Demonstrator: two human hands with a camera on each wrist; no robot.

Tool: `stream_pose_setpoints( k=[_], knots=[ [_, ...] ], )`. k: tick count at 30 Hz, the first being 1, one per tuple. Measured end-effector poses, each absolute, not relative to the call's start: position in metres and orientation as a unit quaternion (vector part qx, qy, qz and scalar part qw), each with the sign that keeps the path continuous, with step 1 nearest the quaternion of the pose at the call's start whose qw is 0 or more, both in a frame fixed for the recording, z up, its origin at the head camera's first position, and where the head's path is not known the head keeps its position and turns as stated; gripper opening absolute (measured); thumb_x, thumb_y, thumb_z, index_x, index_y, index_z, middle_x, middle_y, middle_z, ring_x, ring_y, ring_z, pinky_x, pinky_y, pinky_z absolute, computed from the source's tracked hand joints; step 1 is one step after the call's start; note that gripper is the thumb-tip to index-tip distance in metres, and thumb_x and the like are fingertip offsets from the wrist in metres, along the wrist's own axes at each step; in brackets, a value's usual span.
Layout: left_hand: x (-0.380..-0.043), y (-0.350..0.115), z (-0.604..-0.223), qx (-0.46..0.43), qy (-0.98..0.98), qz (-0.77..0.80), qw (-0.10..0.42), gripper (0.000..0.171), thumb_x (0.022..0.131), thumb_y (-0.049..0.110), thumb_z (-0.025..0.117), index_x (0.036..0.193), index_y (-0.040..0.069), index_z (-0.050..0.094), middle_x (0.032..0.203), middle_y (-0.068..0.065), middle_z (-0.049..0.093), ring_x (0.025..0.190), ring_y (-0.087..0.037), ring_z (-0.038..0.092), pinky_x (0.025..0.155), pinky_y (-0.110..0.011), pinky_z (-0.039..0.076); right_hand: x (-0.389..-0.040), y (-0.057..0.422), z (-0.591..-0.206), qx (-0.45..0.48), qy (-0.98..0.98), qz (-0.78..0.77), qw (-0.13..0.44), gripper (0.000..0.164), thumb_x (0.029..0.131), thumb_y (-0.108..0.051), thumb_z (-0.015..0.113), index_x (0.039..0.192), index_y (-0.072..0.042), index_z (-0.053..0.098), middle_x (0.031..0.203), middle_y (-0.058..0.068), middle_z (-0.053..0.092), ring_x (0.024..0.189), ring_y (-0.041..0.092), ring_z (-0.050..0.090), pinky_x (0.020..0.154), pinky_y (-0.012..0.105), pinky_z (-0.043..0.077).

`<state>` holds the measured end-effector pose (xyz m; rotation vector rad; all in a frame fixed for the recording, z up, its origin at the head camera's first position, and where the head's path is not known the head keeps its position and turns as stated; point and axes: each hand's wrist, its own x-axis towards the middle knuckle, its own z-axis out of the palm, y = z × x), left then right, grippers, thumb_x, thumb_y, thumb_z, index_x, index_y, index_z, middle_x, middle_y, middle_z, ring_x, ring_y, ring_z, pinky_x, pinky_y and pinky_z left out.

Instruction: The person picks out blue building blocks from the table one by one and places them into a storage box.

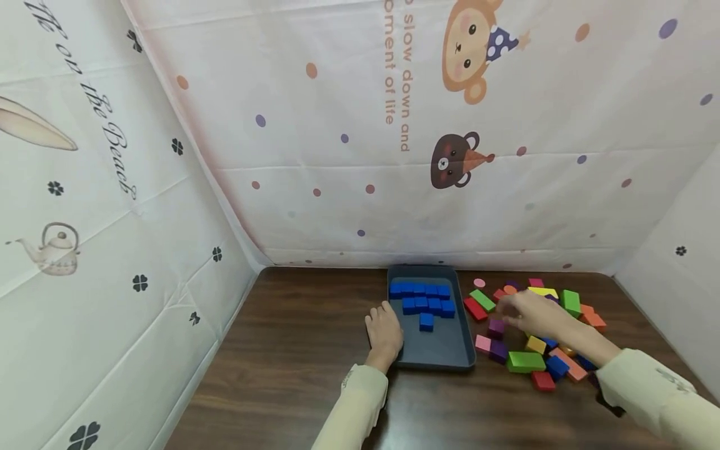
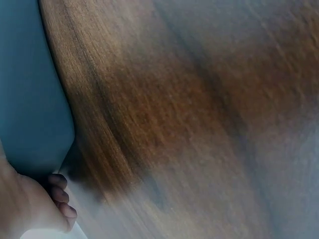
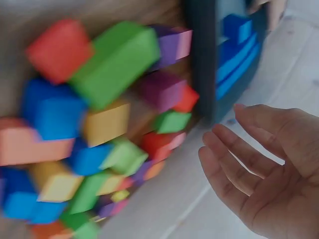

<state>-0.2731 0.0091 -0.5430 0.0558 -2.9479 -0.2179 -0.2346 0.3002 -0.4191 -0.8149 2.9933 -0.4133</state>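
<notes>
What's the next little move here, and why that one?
Probably lower the right hand to the nearest loose blue block, beside the long green block: that hand looks empty, the tray holds only blue blocks, and its nearest row has just one.

Tray (image 1: 435,350): on table (image 1: 281,350)
Cubes (image 1: 421,303): in tray, mostly towards its twelve o'clock
Loose blocks (image 1: 536,344): on table, at tray's three o'clock

A dark grey, rectangular, shallow tray (image 1: 435,351) lies flat beside the left hand (image 1: 385,332); ten blue cubes (image 1: 421,304) sit inside, five in the back row, four in the next, one alone in front. Right of it, multicoloured geometric blocks (image 1: 525,362) lie scattered, some stacked, around and beneath the right hand (image 1: 531,312).
</notes>
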Motion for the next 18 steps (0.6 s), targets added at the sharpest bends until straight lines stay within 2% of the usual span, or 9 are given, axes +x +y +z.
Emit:
stream_pose_setpoints(
  k=[5, 10, 14, 18],
  knots=[
    [-0.27, 0.005, -0.54, 0.023, -0.994, -0.071, 0.084, 0.06, 0.077, 0.035, 0.077, 0.118, 0.005, 0.046, 0.1, -0.007, 0.061, 0.09, -0.023, 0.05, 0.078, -0.037, 0.039, -0.229, 0.339, -0.44, -0.245, 0.962, -0.122, 0.027, 0.012, 0.08, -0.007, 0.072, 0.09, -0.007, 0.067, 0.074, -0.005, 0.061, 0.062, 0.002, 0.052, 0.054, 0.022, 0.045],
    [-0.269, 0.003, -0.538, 0.023, -0.993, -0.08, 0.082, 0.057, 0.078, 0.033, 0.076, 0.117, 0.004, 0.046, 0.099, -0.008, 0.061, 0.09, -0.024, 0.051, 0.079, -0.038, 0.039, -0.222, 0.359, -0.458, -0.229, 0.964, -0.122, 0.05, 0.013, 0.078, -0.007, 0.074, 0.088, -0.006, 0.066, 0.066, -0.007, 0.05, 0.056, 0.0, 0.041, 0.051, 0.021, 0.038],
    [-0.267, 0.004, -0.537, 0.021, -0.993, -0.081, 0.082, 0.059, 0.078, 0.033, 0.076, 0.12, 0.004, 0.046, 0.101, -0.008, 0.063, 0.092, -0.023, 0.052, 0.079, -0.037, 0.04, -0.22, 0.363, -0.466, -0.218, 0.969, -0.111, 0.048, 0.018, 0.074, -0.007, 0.077, 0.087, -0.007, 0.065, 0.074, -0.003, 0.057, 0.065, 0.006, 0.051, 0.055, 0.024, 0.046],
    [-0.265, 0.008, -0.539, 0.021, -0.993, -0.077, 0.085, 0.062, 0.078, 0.035, 0.076, 0.121, 0.005, 0.045, 0.102, -0.007, 0.063, 0.092, -0.023, 0.052, 0.079, -0.036, 0.04, -0.219, 0.367, -0.47, -0.205, 0.973, -0.099, 0.049, 0.021, 0.071, -0.003, 0.078, 0.088, -0.005, 0.065, 0.085, 0.006, 0.063, 0.078, 0.02, 0.06, 0.064, 0.036, 0.053]
  ],
)
